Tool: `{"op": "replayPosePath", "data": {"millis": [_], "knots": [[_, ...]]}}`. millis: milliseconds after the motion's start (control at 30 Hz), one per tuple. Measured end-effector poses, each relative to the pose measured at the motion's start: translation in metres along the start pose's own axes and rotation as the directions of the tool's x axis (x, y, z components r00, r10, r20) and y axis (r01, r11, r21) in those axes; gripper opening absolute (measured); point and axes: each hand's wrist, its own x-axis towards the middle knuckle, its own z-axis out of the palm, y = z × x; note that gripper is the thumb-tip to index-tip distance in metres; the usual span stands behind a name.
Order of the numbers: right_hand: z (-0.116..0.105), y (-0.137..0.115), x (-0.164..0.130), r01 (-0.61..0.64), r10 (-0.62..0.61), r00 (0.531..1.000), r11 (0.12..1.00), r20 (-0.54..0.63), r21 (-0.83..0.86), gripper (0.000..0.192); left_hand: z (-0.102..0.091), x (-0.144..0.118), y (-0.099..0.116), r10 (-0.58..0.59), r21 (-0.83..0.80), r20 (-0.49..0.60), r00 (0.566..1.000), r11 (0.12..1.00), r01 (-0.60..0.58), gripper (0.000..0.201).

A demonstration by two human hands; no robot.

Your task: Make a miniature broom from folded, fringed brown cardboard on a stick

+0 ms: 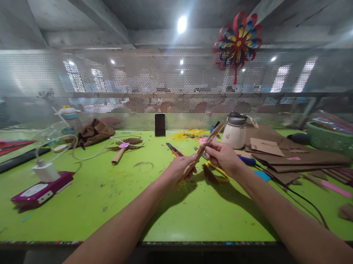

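Observation:
Between my two hands is a narrow piece of brown paper (pixel 212 135), tilted up to the right above the green table. My left hand (pixel 179 168) is closed around its lower end. At its middle, the fingers of my right hand (pixel 222 155) pinch it. Just beyond my hands lie scissors with yellow handles (pixel 225 174), partly hidden by my right hand. A pleated brown paper piece (pixel 210 173) rests beside them. An orange-and-black cutting tool (pixel 174 149) lies past my left hand.
A brown paper flower with a rolled stem (pixel 120 154) lies left, near a purple power strip (pixel 41 190) with a white charger. A phone (pixel 160 125) stands at the back. Behind my right hand are a white jar (pixel 234 133), brown paper sheets (pixel 299 154) and a green basket (pixel 336 140).

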Motion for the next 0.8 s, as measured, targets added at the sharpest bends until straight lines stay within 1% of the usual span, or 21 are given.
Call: {"op": "replayPosePath", "data": {"millis": [100,300,533,667,800], "knots": [[0.0009,0.0037,0.0013,0.017,-0.017,1.000,1.000,-0.016,-0.009,0.028,-0.0009,0.0008,-0.0022,0.050,0.082,-0.001,0.999,0.995,-0.050,0.041],[0.0035,0.0084,0.0019,0.043,-0.044,0.998,0.998,-0.037,-0.040,0.027,-0.0016,0.0000,-0.0026,0.079,0.179,0.027,0.996,0.980,-0.083,0.040],[0.0039,0.0057,0.0002,0.038,-0.046,0.997,0.992,-0.061,-0.118,0.025,-0.0003,-0.0008,-0.0018,0.057,0.167,0.023,0.998,0.984,-0.060,0.035],[0.0023,0.0082,0.0006,0.074,-0.088,0.994,0.977,-0.059,-0.202,0.026,-0.0008,0.0005,-0.0032,0.070,0.140,0.019,0.997,0.988,-0.072,0.036],[0.0023,0.0099,0.0004,0.096,-0.118,0.990,0.962,-0.073,-0.258,0.027,-0.0020,0.0020,-0.0046,0.074,0.180,0.025,0.997,0.981,-0.077,0.039]]}}
